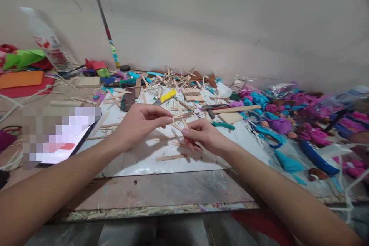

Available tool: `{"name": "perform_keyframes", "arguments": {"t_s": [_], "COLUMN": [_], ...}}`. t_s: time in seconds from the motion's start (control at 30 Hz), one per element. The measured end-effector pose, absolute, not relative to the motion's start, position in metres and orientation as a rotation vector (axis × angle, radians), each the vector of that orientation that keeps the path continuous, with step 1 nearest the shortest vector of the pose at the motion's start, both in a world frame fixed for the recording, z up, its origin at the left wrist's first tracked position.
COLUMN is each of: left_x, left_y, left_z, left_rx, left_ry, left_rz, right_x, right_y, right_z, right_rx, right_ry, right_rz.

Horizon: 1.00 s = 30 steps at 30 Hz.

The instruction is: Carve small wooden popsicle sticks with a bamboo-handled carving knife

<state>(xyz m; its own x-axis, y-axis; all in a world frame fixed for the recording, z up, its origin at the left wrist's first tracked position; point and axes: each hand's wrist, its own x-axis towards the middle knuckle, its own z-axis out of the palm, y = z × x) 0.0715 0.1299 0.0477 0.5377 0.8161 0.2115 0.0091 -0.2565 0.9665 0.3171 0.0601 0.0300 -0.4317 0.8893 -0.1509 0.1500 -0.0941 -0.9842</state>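
My left hand (144, 122) is closed in a pinch, its thumb and fingertips on the end of a thin wooden craft stick (179, 118). Close by on the right, my right hand (203, 135) pinches another craft stick (183, 123) between thumb and forefinger. The two sticks meet or cross between my hands; whether they are joined I cannot tell. Below them, a loose craft stick (171, 157) lies on the white board (129, 163). Just beyond my fingers are a yellow-handled cutter (167, 96) and a small flat raft of sticks (192, 95).
A pile of sticks (175, 78) lies at the back. Right of my hands are a hammer (236, 110), green-handled scissors (223, 125) and a blue glue gun (318, 158) among colourful felt scraps (279, 123). On the left are a phone (66, 138) and a plastic bottle (49, 42).
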Motion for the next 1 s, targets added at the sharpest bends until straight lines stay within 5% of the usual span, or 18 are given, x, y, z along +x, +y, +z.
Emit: {"name": "perform_keyframes", "arguments": {"t_s": [0.33,0.6,1.0], "left_x": [0.07,0.069,0.068], "left_y": [0.133,0.133,0.135], "left_z": [0.052,0.052,0.039], "left_rx": [1.631,1.74,2.474], "left_ry": [0.85,0.862,0.805], "left_rz": [1.038,0.979,0.62], "right_x": [0.315,0.302,0.336], "right_y": [0.061,0.054,0.072], "right_z": [0.033,0.039,0.051], "right_rx": [-1.036,-1.313,-1.658], "right_ry": [-1.381,-1.687,-1.921], "right_rz": [1.464,1.724,0.681]}}
